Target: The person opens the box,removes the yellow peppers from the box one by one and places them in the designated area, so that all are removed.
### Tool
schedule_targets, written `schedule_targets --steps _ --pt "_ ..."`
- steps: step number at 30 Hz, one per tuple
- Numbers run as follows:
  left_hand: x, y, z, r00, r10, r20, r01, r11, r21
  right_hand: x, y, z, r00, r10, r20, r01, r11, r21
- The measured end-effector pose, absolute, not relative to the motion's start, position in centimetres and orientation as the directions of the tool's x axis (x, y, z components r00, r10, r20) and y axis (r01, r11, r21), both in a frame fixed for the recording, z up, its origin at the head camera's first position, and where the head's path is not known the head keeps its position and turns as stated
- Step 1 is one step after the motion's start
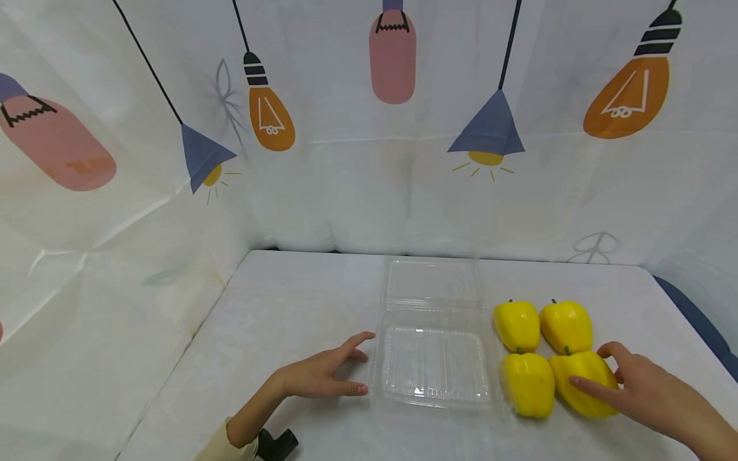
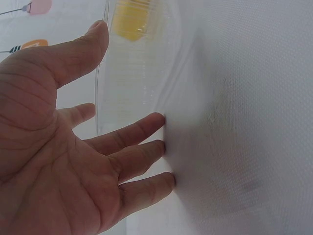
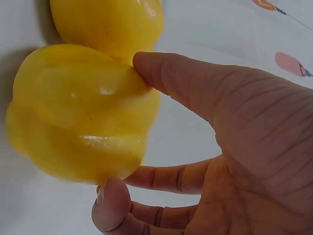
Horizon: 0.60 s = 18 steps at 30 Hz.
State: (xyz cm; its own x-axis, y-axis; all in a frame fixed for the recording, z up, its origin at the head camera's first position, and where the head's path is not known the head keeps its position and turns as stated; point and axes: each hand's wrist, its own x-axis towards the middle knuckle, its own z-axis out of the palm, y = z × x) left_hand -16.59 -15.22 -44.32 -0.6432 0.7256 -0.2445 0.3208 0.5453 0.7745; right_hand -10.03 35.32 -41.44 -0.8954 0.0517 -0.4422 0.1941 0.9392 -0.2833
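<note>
In the head view, a clear plastic clamshell box (image 1: 435,365) lies with its lid (image 1: 432,282) folded back, away from me. Left of the box, my left hand (image 1: 325,371) has its fingers spread and holds nothing; its fingertips come down by the table in the left wrist view. To the right of the box several yellow bell peppers (image 1: 528,384) sit in a close group. My right hand (image 1: 648,387) grips the near-right bell pepper (image 1: 585,384), thumb on one side and fingers on the other. That same pepper (image 3: 83,117) rests against a neighbour in the right wrist view.
The white table (image 1: 277,294) ends at a sheet (image 1: 357,192) printed with hanging lamps and bulbs. A dark strap piece (image 1: 278,445) sits at my left wrist. At the right, a dark blue object (image 1: 700,326) shows beyond the table edge.
</note>
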Motion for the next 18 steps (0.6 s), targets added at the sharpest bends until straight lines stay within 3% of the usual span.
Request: schedule_targets --steps 18 --pt "-16.77 -15.32 -44.72 -0.632 0.741 -0.228 0.351 0.536 0.767 -9.83 34.57 -41.57 -0.910 0.059 -0.410 0.187 0.941 -0.280"
